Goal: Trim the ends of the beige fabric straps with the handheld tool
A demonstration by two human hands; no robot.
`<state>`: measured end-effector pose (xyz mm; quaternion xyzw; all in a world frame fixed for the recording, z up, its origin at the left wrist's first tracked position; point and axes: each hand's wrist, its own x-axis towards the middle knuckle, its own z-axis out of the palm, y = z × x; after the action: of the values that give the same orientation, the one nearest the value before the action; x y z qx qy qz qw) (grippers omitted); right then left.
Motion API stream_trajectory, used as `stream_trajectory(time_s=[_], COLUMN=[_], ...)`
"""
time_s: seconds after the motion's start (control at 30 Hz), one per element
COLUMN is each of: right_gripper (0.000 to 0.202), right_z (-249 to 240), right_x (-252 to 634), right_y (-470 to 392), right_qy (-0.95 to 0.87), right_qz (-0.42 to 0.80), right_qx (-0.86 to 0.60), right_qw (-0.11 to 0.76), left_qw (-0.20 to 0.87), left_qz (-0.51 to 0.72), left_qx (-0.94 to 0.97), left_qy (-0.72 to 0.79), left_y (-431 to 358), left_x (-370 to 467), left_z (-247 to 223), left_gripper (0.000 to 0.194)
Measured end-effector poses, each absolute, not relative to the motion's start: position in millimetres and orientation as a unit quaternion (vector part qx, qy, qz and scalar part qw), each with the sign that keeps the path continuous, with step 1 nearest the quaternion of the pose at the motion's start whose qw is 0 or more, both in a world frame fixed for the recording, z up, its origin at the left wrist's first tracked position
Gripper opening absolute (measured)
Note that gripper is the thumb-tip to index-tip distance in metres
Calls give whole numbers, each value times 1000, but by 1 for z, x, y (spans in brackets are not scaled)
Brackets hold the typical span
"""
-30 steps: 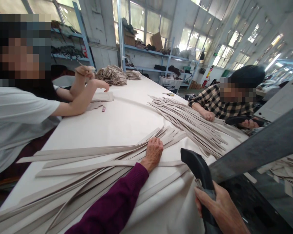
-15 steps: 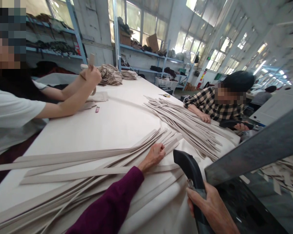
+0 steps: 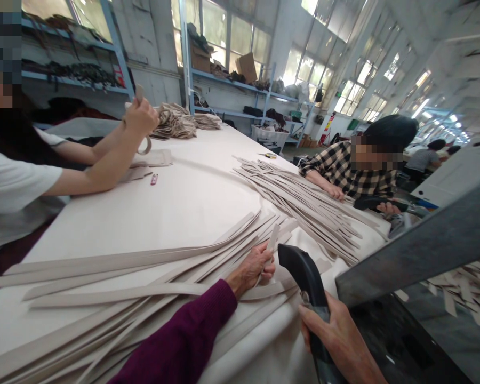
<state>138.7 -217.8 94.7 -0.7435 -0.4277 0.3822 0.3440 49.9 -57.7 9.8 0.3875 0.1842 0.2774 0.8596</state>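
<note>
One pale strip (image 3: 272,238), pinched in the left hand (image 3: 253,270) near the counter's (image 3: 176,202) right edge, points its tip up toward the far edge, just left of the black curved tool (image 3: 303,264) the right hand (image 3: 339,332) grips.

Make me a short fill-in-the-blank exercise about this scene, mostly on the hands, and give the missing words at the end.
The right hand grips a curved object coloured ____.
The left hand holds a narrow, pale ____.
The purple sleeve covers the camera wearer's ____ arm.
The metal shelves in the background are painted ____.

Missing words: black; strip; left; blue.
</note>
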Motion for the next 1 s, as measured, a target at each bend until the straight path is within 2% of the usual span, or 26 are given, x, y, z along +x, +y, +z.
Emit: stream_trajectory(time_s=[0.1, 0.27, 0.47, 0.73, 0.9, 1.0], right_gripper=[15, 14, 17, 22, 24, 25], right_z=[97, 96, 102, 109, 107, 106], right_x=[135, 138, 162, 168, 160, 155], right_y=[-214, -207, -196, -217, -229, -230], right_qy=[-416, -425, -426, -411, -407, -403], right_qz=[382, 381, 325, 324, 316, 309], right_qx=[-748, -742, -759, -770, -781, -782], right_qw=[349, 353, 370, 364, 352, 360], left_qw=[864, 871, 856, 785, 781, 812], left_qz=[264, 224, 174, 245, 256, 253], left_qx=[395, 411, 468, 522, 517, 469], left_qy=[167, 148, 134, 228, 241, 237], left_y=[-60, -64, -70, -70, -67, -65], left_x=[49, 50, 48, 48, 50, 50], left_z=[10, 9, 10, 14, 12, 15], left_gripper=[30, 42, 50, 57, 45, 47])
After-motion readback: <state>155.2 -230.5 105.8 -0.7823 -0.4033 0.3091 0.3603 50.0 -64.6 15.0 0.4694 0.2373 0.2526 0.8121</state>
